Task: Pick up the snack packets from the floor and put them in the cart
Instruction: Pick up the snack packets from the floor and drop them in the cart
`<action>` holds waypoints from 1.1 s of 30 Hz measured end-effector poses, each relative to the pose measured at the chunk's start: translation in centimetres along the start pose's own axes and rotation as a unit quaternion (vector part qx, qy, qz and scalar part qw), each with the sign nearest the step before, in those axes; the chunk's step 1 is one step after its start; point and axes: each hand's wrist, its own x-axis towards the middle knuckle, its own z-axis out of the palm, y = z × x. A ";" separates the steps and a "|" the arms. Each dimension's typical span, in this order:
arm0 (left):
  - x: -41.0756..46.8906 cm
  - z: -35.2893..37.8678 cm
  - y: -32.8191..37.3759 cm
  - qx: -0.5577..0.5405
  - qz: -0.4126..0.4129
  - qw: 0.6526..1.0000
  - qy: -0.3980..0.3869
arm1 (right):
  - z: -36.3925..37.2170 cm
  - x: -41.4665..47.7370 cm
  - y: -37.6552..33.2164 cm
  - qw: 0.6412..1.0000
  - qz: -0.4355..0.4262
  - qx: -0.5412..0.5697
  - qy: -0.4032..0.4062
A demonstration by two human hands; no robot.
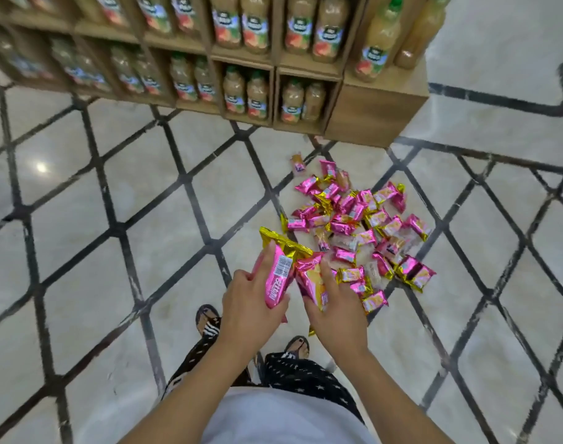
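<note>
you've got a pink packet (276, 277) gripped in your left hand (251, 302) and another packet (312, 285) in your right hand (338, 310), fingers closed, held over the cart (190, 184) mesh, so next i'd say release.

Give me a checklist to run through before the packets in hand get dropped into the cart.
1. Left hand grips pink foil packet with barcode: ok.
2. Right hand grips second pink and gold packet: ok.
3. Hands above black wire mesh cart: ok.
4. Which pink snack packets in the pile lie inside the cart: cannot tell.
5. Wooden juice-bottle shelf apart from hands: ok.
</note>
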 end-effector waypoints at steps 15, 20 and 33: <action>7.3 -16.7 -18.4 0.014 -0.128 0.985 0.111 | 7.8 9.6 -22.0 0.995 -0.046 0.021 -0.083; 9.6 -20.5 -22.4 -0.023 -0.164 0.977 0.136 | 9.3 12.5 -27.6 0.992 -0.085 0.039 -0.085; 25.1 -27.4 -29.1 -0.051 -0.267 0.942 0.197 | 11.3 32.3 -43.2 0.976 -0.168 0.019 -0.137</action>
